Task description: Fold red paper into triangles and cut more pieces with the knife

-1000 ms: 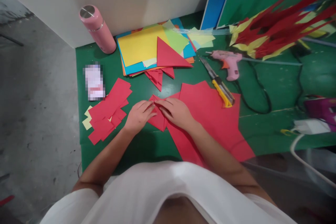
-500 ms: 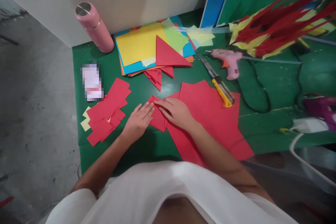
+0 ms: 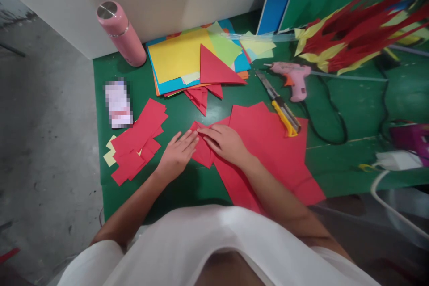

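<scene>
Nearest, a white shirt (image 3: 214,232) fills the bottom centre of the frame. Just above it, at mid-frame, a small folded red paper (image 3: 203,156) lies on the green table (image 3: 181,109). The left hand (image 3: 176,155) rests flat with fingers stretched out, their tips on the paper's left part. The right hand (image 3: 228,143) is bent over the paper's right part, fingertips touching its upper part; whether they pinch it, I cannot tell.

Large red sheets (image 3: 268,165) spread right of centre, partly under the right forearm. Left of the hands sits a heap of red pieces (image 3: 137,132), with pale yellow pieces (image 3: 110,157) at its left edge. Beyond it lies a pixelated, phone-shaped object (image 3: 118,105). A yellow-handled cutter (image 3: 284,118) partly overlaps the red sheets, with a pink glue gun (image 3: 295,79) near it.

Farther up, a red triangle (image 3: 216,70) overlaps a stack of coloured paper (image 3: 177,56). A pink bottle (image 3: 124,38) stands at upper left; red and yellow flame-shaped strips (image 3: 362,27) occupy the upper right.
</scene>
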The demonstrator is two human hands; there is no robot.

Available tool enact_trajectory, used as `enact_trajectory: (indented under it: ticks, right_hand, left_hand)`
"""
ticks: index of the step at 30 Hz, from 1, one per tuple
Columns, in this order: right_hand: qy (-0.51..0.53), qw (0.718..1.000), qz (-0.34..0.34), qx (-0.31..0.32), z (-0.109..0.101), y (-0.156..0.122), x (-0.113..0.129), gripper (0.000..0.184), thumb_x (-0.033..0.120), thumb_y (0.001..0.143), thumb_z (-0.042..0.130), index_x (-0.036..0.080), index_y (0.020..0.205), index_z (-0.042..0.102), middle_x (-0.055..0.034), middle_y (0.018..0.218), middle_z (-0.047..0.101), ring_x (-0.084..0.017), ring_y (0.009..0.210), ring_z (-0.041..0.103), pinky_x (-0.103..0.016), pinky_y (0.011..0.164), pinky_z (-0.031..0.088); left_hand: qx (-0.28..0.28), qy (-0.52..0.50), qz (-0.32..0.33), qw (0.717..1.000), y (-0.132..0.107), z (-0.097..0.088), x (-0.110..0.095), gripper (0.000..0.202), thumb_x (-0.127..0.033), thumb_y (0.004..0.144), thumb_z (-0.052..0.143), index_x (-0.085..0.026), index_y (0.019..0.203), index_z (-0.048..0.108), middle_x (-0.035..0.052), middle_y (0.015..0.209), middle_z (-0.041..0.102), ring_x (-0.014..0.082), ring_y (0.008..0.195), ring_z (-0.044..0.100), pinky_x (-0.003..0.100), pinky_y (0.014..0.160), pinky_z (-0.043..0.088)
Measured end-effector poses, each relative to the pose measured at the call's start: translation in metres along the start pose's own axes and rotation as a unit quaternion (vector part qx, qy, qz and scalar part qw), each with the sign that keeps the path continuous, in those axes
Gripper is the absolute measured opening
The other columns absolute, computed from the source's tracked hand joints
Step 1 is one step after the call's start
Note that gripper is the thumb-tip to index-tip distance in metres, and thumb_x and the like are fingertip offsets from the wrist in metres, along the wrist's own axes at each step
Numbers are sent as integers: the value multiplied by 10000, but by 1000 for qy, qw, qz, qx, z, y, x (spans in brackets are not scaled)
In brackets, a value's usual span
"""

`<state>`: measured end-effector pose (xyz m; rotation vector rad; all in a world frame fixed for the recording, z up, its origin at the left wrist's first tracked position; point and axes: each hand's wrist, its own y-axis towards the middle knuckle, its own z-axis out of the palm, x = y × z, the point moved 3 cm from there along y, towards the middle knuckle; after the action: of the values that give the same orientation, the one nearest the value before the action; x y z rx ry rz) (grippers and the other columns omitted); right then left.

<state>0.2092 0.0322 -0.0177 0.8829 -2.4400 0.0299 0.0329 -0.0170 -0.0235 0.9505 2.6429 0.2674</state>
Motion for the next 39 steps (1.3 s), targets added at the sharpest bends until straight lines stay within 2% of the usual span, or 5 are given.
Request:
enact_trajectory:
  ticks: [10, 15, 20, 24, 39]
  right_hand:
    - [-14, 1000, -2, 6, 2, 0, -1, 346, 222, 999, 415, 183, 1255, 645, -90, 929, 664, -198, 844, 593, -300, 740, 448]
    - [-76, 995, 1, 65, 3, 3, 2, 422, 237, 1022, 336, 232, 1369, 577, -77, 867, 601, -186, 763, 516, -282, 657, 347]
    - [-109, 985, 37, 131, 1, 9, 7, 460, 212, 1010, 343, 248, 1439, 506, -93, 948, 606, -186, 771, 496, -289, 633, 280]
    - [-127, 976, 59, 167, -1, 14, 11, 499, 192, 1000, 342, 288, 1478, 446, -96, 994, 615, -194, 790, 511, -296, 610, 246]
    - [-129, 959, 143, 208, -8, 26, 22, 575, 120, 958, 312, 218, 1522, 364, -99, 1084, 673, -222, 868, 587, -316, 627, 309]
  left_hand:
    - [-10, 15, -2, 1000, 3, -4, 0, 323, -160, 1000, 415, -126, 1251, 617, 135, 1324, 643, 241, 1268, 592, 457, 1067, 459]
    - [-4, 13, -25, 1000, 6, -7, -1, 321, -173, 1002, 403, -120, 1209, 642, 140, 1289, 664, 223, 1231, 615, 424, 1076, 445]
    - [34, 8, -41, 999, 6, -5, 0, 340, -185, 1004, 394, -143, 1243, 632, 127, 1308, 653, 214, 1255, 594, 414, 1103, 423]
    - [32, 8, -36, 999, 6, -5, 1, 332, -194, 1006, 396, -136, 1224, 639, 129, 1305, 654, 217, 1234, 608, 422, 1090, 435]
    - [20, 11, -45, 999, 5, -5, -1, 313, -181, 1000, 409, -155, 1212, 637, 106, 1269, 675, 213, 1238, 606, 423, 1089, 424]
